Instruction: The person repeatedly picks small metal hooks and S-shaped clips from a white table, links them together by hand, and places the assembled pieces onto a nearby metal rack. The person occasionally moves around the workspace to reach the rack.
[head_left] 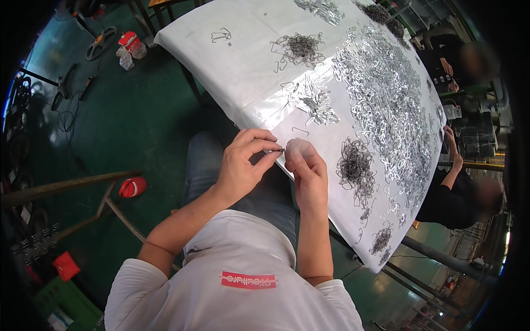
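Just over the near edge of the white-covered table [259, 83], my two hands are close together. My left hand [240, 160] is closed in a pinch, with a small dark metal piece [282, 150] at its fingertips. Facing it, my right hand [307, 168] has its fingers curled in, slightly blurred; whatever they hold is hidden. A single bent wire hook [300, 131] lies just beyond that hand. To the right sits a heap of dark wire hooks [356, 165]. Farther back is a small pile of shiny, narrow metal pieces [317, 102].
A broad spread of silver hooks [381, 99] covers the table's right side. Another dark hook pile [302, 48] lies farther back. Two people, one with a dark sleeve [444, 198], are at the far side. A red container [132, 187] stands on the green floor at left.
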A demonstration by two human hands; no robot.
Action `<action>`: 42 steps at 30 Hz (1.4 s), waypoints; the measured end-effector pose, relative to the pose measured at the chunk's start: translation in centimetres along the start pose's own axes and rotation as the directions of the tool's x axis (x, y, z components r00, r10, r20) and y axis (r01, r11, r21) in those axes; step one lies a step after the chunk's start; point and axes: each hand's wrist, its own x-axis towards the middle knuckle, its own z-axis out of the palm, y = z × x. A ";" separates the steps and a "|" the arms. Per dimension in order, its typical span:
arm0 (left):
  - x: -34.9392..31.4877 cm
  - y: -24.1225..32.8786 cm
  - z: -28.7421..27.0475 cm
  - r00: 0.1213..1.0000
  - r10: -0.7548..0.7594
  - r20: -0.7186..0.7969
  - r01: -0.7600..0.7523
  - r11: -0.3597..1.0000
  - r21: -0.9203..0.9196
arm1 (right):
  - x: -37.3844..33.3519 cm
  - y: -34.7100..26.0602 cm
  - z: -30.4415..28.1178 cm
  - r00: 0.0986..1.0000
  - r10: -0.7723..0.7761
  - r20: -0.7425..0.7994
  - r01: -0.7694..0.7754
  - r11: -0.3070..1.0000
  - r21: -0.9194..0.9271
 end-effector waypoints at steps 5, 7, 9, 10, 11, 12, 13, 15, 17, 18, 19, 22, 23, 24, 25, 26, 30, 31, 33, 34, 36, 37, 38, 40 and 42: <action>0.1 0.3 0.0 1.000 0.003 -0.002 -0.003 1.000 0.022 | -0.1 0.3 -0.1 1.000 -0.014 -0.009 0.014 1.000 0.013; 0.1 0.3 0.1 1.000 0.030 0.005 -0.031 0.998 0.046 | 0.1 0.7 0.1 0.999 -0.031 -0.038 0.031 0.999 0.016; 0.1 0.2 0.2 0.999 0.044 0.011 -0.044 0.998 0.043 | 0.3 1.2 0.2 0.991 -0.128 -0.046 0.128 0.992 -0.006; -0.1 0.1 0.4 0.999 0.045 0.012 -0.046 0.999 0.028 | 0.5 1.3 0.2 0.983 -0.172 -0.056 0.172 0.985 -0.017; -0.1 -0.1 0.5 0.999 0.047 0.012 -0.047 0.999 0.014 | 0.5 1.5 0.3 0.972 -0.231 -0.049 0.229 0.972 -0.048; 0.2 -0.6 0.6 0.997 0.077 -0.007 -0.077 0.997 0.014 | 0.4 1.6 0.3 0.956 -0.290 -0.045 0.286 0.955 -0.079; 0.6 -1.2 0.7 0.994 0.109 -0.028 -0.109 0.994 0.015 | 0.4 1.6 0.3 0.936 -0.351 -0.038 0.345 0.932 -0.109; 2.1 -3.0 1.1 0.989 0.125 -0.075 -0.123 0.992 0.037 | 0.2 1.6 0.2 0.914 -0.404 -0.033 0.396 0.907 -0.140; 5.3 -5.7 1.7 0.990 0.128 -0.058 -0.120 0.984 0.128 | 0.0 1.6 0.2 0.901 -0.433 -0.029 0.423 0.891 -0.165; 7.0 -7.0 2.1 0.988 0.147 -0.037 -0.136 0.971 0.197 | -0.1 1.6 0.3 0.900 -0.436 -0.032 0.424 0.888 -0.177; 8.5 -8.0 2.7 0.991 0.131 -0.001 -0.125 0.954 0.271 | -0.2 1.7 0.3 0.895 -0.444 -0.035 0.429 0.881 -0.201; 11.7 -10.6 4.7 0.992 0.116 0.052 -0.127 0.881 0.457 | -0.6 2.0 0.2 0.913 -0.406 -0.037 0.391 0.899 -0.199; 12.4 -11.4 5.4 0.989 0.134 0.069 -0.150 0.847 0.510 | -0.8 2.1 0.2 0.924 -0.380 -0.041 0.365 0.909 -0.200; 12.8 -12.1 6.2 0.988 0.126 0.092 -0.156 0.809 0.567 | -1.0 2.3 0.2 0.938 -0.343 -0.046 0.334 0.932 -0.137; 13.2 -12.8 6.9 0.980 0.181 0.081 -0.192 0.762 0.618 | -1.1 2.3 0.1 0.938 -0.343 -0.048 0.330 0.928 -0.173; 13.6 -13.5 7.4 0.979 0.141 0.145 -0.202 0.696 0.689 | -1.1 2.4 0.0 0.938 -0.344 -0.040 0.329 0.922 -0.202; 13.6 -14.9 7.3 0.909 0.263 0.324 -0.416 0.503 0.757 | -1.1 2.5 0.1 0.905 -0.426 0.016 0.418 0.879 -0.228; 13.7 -15.0 6.9 0.896 0.299 0.329 -0.444 0.562 0.698 | -1.2 2.6 0.1 0.912 -0.411 -0.003 0.399 0.887 -0.234; 13.9 -15.0 6.1 0.857 0.400 0.324 -0.513 0.614 0.600 | -1.0 2.7 0.1 0.913 -0.408 0.010 0.401 0.892 -0.210; 14.1 -14.9 5.7 0.829 0.419 0.370 -0.557 0.557 0.616 | -0.9 2.7 0.0 0.910 -0.415 0.003 0.406 0.887 -0.220; 14.5 -14.6 5.5 0.788 0.412 0.458 -0.615 0.475 0.630 | -0.9 2.7 -0.1 0.910 -0.413 0.019 0.406 0.882 -0.242; 14.7 -14.4 5.5 0.777 0.385 0.497 -0.629 0.452 0.632 | -1.0 2.7 -0.2 0.909 -0.415 0.021 0.405 0.874 -0.267; 14.8 -14.2 5.6 0.766 0.346 0.542 -0.643 0.436 0.630 | -1.1 2.6 -0.2 0.912 -0.409 0.022 0.400 0.881 -0.253; 15.0 -13.7 6.0 0.779 0.334 0.531 -0.626 0.364 0.690 | -1.2 2.5 0.0 0.917 -0.400 0.010 0.391 0.892 -0.227; 14.8 -13.2 6.3 0.834 0.292 0.468 -0.552 0.418 0.722 | -1.2 2.5 0.3 0.915 -0.403 0.012 0.396 0.891 -0.222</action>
